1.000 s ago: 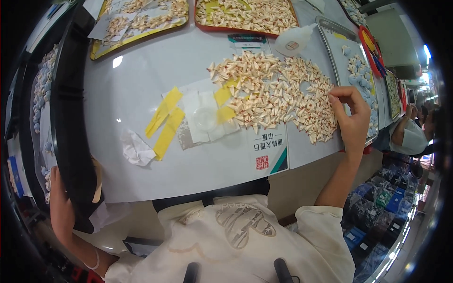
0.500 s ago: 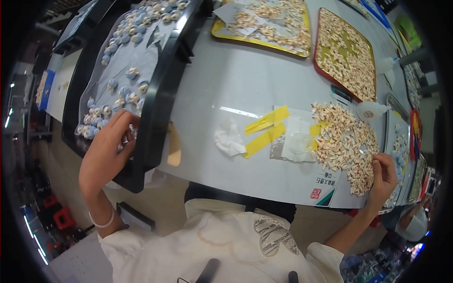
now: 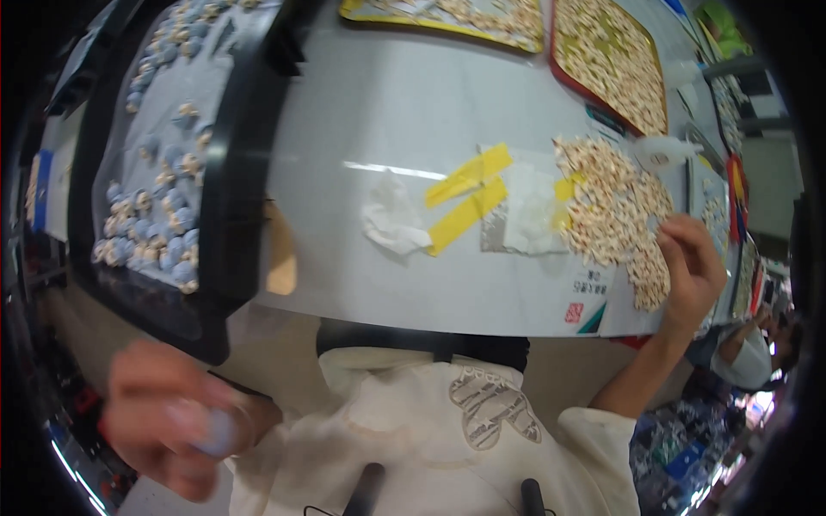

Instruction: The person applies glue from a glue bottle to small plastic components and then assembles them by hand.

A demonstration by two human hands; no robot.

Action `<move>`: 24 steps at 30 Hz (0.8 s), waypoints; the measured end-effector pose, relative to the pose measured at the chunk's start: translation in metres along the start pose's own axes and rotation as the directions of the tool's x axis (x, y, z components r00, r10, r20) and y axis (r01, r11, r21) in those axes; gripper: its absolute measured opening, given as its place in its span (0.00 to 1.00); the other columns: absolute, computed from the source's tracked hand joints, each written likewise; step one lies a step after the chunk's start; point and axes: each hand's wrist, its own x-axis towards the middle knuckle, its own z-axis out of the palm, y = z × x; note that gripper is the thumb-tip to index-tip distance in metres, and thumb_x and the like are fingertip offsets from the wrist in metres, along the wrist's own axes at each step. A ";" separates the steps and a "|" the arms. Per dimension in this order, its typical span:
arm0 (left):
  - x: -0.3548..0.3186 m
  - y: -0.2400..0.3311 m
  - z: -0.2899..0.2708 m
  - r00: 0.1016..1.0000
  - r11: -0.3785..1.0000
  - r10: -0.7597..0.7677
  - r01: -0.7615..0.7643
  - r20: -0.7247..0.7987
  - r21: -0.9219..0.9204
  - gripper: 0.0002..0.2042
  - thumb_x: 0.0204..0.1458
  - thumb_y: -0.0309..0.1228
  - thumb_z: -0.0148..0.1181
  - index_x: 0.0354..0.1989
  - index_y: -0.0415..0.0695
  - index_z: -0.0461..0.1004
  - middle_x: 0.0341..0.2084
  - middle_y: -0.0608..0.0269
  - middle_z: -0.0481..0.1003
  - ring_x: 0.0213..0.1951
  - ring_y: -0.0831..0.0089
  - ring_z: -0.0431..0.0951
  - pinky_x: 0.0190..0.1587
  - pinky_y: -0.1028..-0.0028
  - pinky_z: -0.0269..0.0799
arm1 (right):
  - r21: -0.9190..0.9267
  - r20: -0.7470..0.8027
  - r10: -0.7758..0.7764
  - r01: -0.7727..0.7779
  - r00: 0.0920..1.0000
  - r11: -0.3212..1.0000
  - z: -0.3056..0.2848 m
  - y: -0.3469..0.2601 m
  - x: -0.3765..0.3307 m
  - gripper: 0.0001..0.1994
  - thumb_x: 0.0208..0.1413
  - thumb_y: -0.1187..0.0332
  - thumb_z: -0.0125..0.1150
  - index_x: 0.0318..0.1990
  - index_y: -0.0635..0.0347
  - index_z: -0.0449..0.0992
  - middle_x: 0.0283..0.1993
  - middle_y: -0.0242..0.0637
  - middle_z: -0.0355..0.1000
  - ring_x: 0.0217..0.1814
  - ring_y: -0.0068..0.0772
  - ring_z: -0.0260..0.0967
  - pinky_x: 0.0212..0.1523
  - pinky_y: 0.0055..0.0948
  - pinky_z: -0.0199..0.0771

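Close to the camera at lower left, my left hand [image 3: 168, 417] is smeared by motion. Its fingers pinch a small light-blue rounded piece [image 3: 217, 433], outside the front of the black tray [image 3: 237, 146]. In that tray lie many small blue-and-cream round pieces [image 3: 155, 232] on a pale liner. At the right, my right hand [image 3: 693, 267] is closed, thumb and fingers together, beside the heap of small cream pointed pieces [image 3: 611, 206]. What its fingertips hold, if anything, is too small to make out.
Yellow tape strips [image 3: 469, 206] lie on the white table [image 3: 361, 112], by a crumpled white tissue [image 3: 393, 215]. A white squeeze bottle [image 3: 667, 153] lies past the heap. Behind it are a red-rimmed tray [image 3: 564, 73] and a yellow tray [image 3: 430, 26], both bearing cream pieces.
My left hand has left the black tray and come down toward me with a light-blue piece. My right hand stays by the heap. The whole view has shifted a little.
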 end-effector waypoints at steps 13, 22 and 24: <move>0.025 -0.067 0.164 0.898 0.127 -0.308 0.365 0.313 -0.922 0.14 0.47 0.15 0.55 0.44 0.31 0.70 0.47 0.48 0.69 0.50 0.66 0.69 0.53 0.68 0.64 | 0.015 0.391 -0.260 0.276 0.883 0.961 0.076 -0.038 0.040 0.08 0.34 0.84 0.63 0.26 0.65 0.74 0.30 0.35 0.68 0.34 0.27 0.66 0.35 0.22 0.65; 0.032 -0.069 0.169 0.843 0.335 -0.460 0.455 0.278 -0.825 0.18 0.48 0.28 0.62 0.46 0.36 0.68 0.42 0.48 0.71 0.44 0.63 0.73 0.48 0.67 0.67 | -0.128 0.440 -0.227 0.311 0.869 0.942 0.089 -0.045 0.045 0.09 0.26 0.81 0.64 0.21 0.64 0.74 0.27 0.33 0.65 0.32 0.28 0.63 0.33 0.24 0.61; 0.031 -0.068 0.167 0.822 0.212 -0.474 0.456 0.317 -0.865 0.18 0.48 0.28 0.61 0.47 0.35 0.68 0.42 0.47 0.71 0.43 0.62 0.73 0.48 0.67 0.68 | -0.131 0.403 -0.235 0.309 0.885 0.942 0.089 -0.044 0.047 0.09 0.25 0.81 0.64 0.21 0.63 0.74 0.26 0.33 0.65 0.32 0.28 0.63 0.33 0.24 0.61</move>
